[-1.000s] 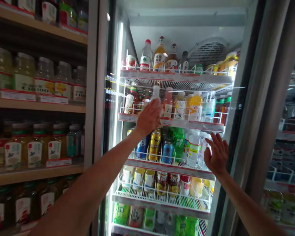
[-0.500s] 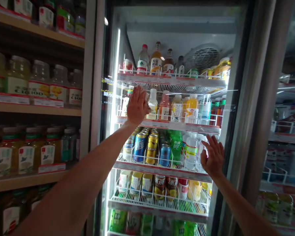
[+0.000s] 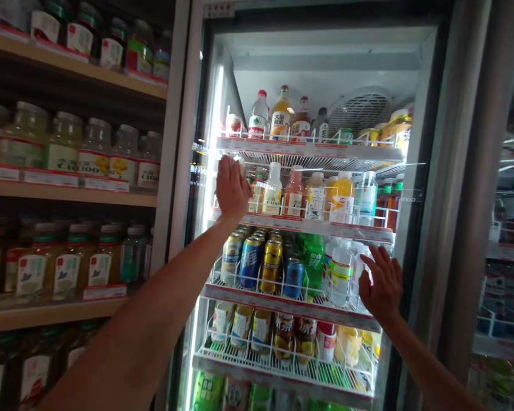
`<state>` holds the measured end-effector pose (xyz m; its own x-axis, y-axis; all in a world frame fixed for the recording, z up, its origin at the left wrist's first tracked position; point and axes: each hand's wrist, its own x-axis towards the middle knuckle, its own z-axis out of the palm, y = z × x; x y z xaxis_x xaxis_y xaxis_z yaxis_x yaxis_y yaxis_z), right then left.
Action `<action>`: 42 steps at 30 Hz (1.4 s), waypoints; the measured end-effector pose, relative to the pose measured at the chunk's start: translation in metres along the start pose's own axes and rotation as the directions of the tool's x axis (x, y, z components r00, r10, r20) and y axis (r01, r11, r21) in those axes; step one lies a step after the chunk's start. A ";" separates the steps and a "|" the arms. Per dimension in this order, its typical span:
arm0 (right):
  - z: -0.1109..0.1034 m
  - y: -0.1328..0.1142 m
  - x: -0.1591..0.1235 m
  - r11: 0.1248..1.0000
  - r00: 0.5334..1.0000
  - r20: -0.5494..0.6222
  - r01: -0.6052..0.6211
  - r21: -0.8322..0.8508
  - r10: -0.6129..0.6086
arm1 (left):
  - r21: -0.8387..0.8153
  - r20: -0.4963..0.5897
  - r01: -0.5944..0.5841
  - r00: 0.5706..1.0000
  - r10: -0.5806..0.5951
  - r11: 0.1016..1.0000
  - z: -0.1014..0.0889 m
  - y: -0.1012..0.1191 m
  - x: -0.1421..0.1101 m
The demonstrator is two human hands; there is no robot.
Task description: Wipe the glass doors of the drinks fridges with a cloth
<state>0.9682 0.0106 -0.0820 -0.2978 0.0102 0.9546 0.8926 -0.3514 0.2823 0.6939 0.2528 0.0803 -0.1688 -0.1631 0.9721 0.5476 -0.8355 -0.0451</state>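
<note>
My left hand (image 3: pixel 231 191) is raised with its palm against the glass door of a lit drinks fridge, level with the second shelf. Under its fingers is a pale crumpled cloth (image 3: pixel 247 182), of which only a sliver shows at the hand's right side. Bottles such as a white-capped one (image 3: pixel 273 191) and a pink one (image 3: pixel 294 194) stand behind the glass beside it. My right hand (image 3: pixel 382 282) is lower, near the door's right side, fingers spread and nothing held. Whether it touches the glass I cannot tell.
Cans (image 3: pixel 271 265) and a green bottle (image 3: pixel 312 254) fill the middle shelf inside. To the left is a wooden shelf (image 3: pixel 68 191) with rows of jar-like bottles. A metal door frame (image 3: pixel 462 171) runs down the right, with another fridge beyond.
Across the glass, my left hand has moved left from the middle bottles to the door's left part, with the cloth. My right hand stays near the right side. The view has shifted slightly.
</note>
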 end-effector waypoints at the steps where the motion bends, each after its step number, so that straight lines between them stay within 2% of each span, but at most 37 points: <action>1: 0.000 0.000 0.000 1.000 1.000 -0.004 0.004 -0.003 -0.005 | -0.012 0.019 -0.032 0.999 0.032 0.999 0.002 0.011 -0.004; 2: 0.000 0.000 0.000 1.000 1.000 -0.006 0.009 -0.003 -0.009 | -0.043 0.079 -0.139 0.987 0.142 0.989 0.004 0.024 -0.009; 3: -0.001 0.000 0.000 1.000 1.000 -0.004 0.012 -0.003 -0.012 | -0.094 0.155 -0.280 0.944 0.292 0.955 0.005 0.036 -0.014; 5: -0.002 0.000 0.001 1.000 1.000 0.007 0.005 0.004 -0.005 | -0.211 0.271 -0.500 0.796 0.542 0.840 0.003 0.051 -0.017; 6: -0.002 -0.001 0.001 1.000 1.000 0.012 -0.001 0.009 0.001 | -0.244 0.305 -0.537 0.749 0.589 0.808 0.001 0.049 -0.015; 7: -0.002 -0.001 0.001 1.000 1.000 0.016 -0.008 0.015 0.008 | -0.245 0.324 -0.522 0.750 0.576 0.817 -0.002 0.042 -0.010; 8: -0.003 -0.002 0.001 1.000 1.000 0.020 -0.016 0.021 0.016 | -0.208 0.316 -0.448 0.811 0.493 0.870 -0.006 0.030 -0.004; 9: -0.003 -0.002 0.001 0.999 0.999 0.026 -0.029 0.028 0.028 | -0.149 0.276 -0.324 0.894 0.354 0.934 -0.008 0.015 0.002; 10: -0.003 -0.003 0.001 0.999 0.999 0.029 -0.040 0.034 0.039 | -0.093 0.208 -0.178 0.959 0.194 0.980 -0.010 0.001 0.008; 11: -0.002 -0.002 0.001 0.998 0.999 0.030 -0.045 0.039 0.044 | -0.052 0.123 -0.034 0.992 0.040 0.998 -0.010 -0.010 0.012; 12: -0.001 -0.002 0.000 0.998 0.999 0.028 -0.042 0.039 0.041 | -0.031 0.043 0.078 0.996 -0.077 0.996 -0.009 -0.015 0.013; 13: -0.001 -0.001 -0.001 0.999 0.999 0.022 -0.033 0.036 0.032 | -0.024 -0.011 0.137 0.990 -0.138 0.990 -0.006 -0.016 0.012; 15: 0.001 0.001 -0.002 1.000 1.000 0.003 0.001 0.021 -0.001 | -0.034 -0.015 0.099 0.995 -0.099 0.995 0.000 -0.001 0.003; 17: 0.002 0.004 -0.003 1.000 1.000 -0.008 0.025 0.010 -0.025 | -0.087 0.080 -0.108 0.990 0.115 0.990 0.005 0.020 -0.008; 18: 0.002 0.004 -0.003 1.000 1.000 -0.011 0.029 0.008 -0.029 | -0.135 0.141 -0.248 0.954 0.266 0.959 0.005 0.026 -0.011; 19: 0.002 0.005 -0.003 0.999 0.999 -0.015 0.032 0.007 -0.032 | -0.186 0.193 -0.369 0.895 0.402 0.911 0.003 0.027 -0.011; 20: 0.002 0.005 -0.003 0.999 0.999 -0.016 0.034 0.006 -0.034 | -0.222 0.224 -0.444 0.843 0.489 0.868 -0.001 0.021 -0.009; 21: 0.002 0.005 -0.003 0.999 0.999 -0.015 0.036 0.007 -0.036 | -0.224 0.231 -0.457 0.833 0.502 0.861 -0.005 0.010 -0.005; 22: 0.002 0.005 -0.003 0.999 0.999 -0.012 0.036 0.008 -0.036 | -0.189 0.210 -0.407 0.872 0.442 0.894 -0.010 -0.005 0.000; 23: 0.002 0.004 -0.003 0.999 0.999 -0.009 0.036 0.010 -0.036 | -0.135 0.161 -0.303 0.933 0.322 0.944 -0.014 -0.020 0.006; 24: 0.002 0.004 -0.003 0.999 0.999 -0.008 0.036 0.011 -0.036 | -0.087 0.100 -0.187 0.976 0.195 0.978 -0.017 -0.033 0.011; 25: 0.002 0.004 -0.002 0.999 0.999 -0.007 0.037 0.011 -0.037 | -0.058 0.044 -0.095 0.994 0.097 0.994 -0.017 -0.041 0.014; 26: 0.002 0.003 -0.002 0.999 0.999 -0.009 0.038 0.009 -0.038 | -0.044 0.008 -0.045 0.999 0.046 0.998 -0.015 -0.042 0.015; 27: 0.002 0.003 -0.002 0.999 0.999 -0.014 0.038 0.006 -0.038 | -0.042 -0.001 -0.042 0.999 0.042 0.998 -0.012 -0.035 0.014; 29: 0.002 0.003 -0.002 0.999 0.999 -0.021 0.040 0.005 -0.040 | -0.059 0.036 -0.133 0.990 0.135 0.989 -0.002 -0.005 0.006; 30: 0.001 0.003 -0.001 0.999 0.999 -0.022 0.040 0.009 -0.040 | -0.077 0.070 -0.215 0.973 0.221 0.974 0.003 0.013 0.001; 31: 0.001 0.003 -0.001 0.999 0.999 -0.022 0.040 0.013 -0.039 | -0.113 0.117 -0.342 0.928 0.354 0.933 0.007 0.030 -0.004; 33: 0.001 0.003 -0.001 0.999 0.999 -0.019 0.039 0.017 -0.039 | -0.188 0.189 -0.554 0.789 0.584 0.811 0.010 0.047 -0.007; 34: 0.001 0.004 -0.001 0.999 0.999 -0.018 0.039 0.017 -0.039 | -0.207 0.208 -0.603 0.742 0.637 0.770 0.009 0.046 -0.006; 35: 0.002 0.004 -0.002 0.999 0.999 -0.017 0.040 0.016 -0.039 | -0.199 0.210 -0.601 0.746 0.632 0.775 0.006 0.038 -0.003; 36: 0.002 0.004 -0.002 0.999 0.999 -0.017 0.039 0.015 -0.039 | -0.160 0.189 -0.537 0.807 0.559 0.829 0.003 0.027 0.002; 38: 0.003 0.004 -0.003 0.999 0.999 -0.023 0.035 0.016 -0.034 | -0.064 0.089 -0.291 0.951 0.296 0.955 -0.001 0.004 0.010; 39: 0.003 0.004 -0.003 0.999 0.999 -0.025 0.032 0.015 -0.032 | -0.036 0.036 -0.171 0.984 0.172 0.985 -0.002 -0.001 0.011; 40: 0.003 0.004 -0.003 0.999 0.999 -0.024 0.031 0.013 -0.030 | -0.026 0.004 -0.093 0.996 0.093 0.995 -0.001 0.000 0.009; 41: 0.003 0.004 -0.003 0.999 0.999 -0.024 0.030 0.010 -0.030 | -0.030 0.007 -0.080 0.997 0.080 0.996 0.000 0.008 0.005; 42: 0.003 0.004 -0.003 0.999 0.999 -0.023 0.032 0.008 -0.031 | -0.053 0.044 -0.143 0.988 0.145 0.988 0.002 0.021 -0.002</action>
<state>0.9741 0.0119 -0.0833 -0.3335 -0.0007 0.9428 0.8854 -0.3436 0.3129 0.7071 0.2369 0.0784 -0.0508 -0.2594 0.9644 0.5222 -0.8301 -0.1958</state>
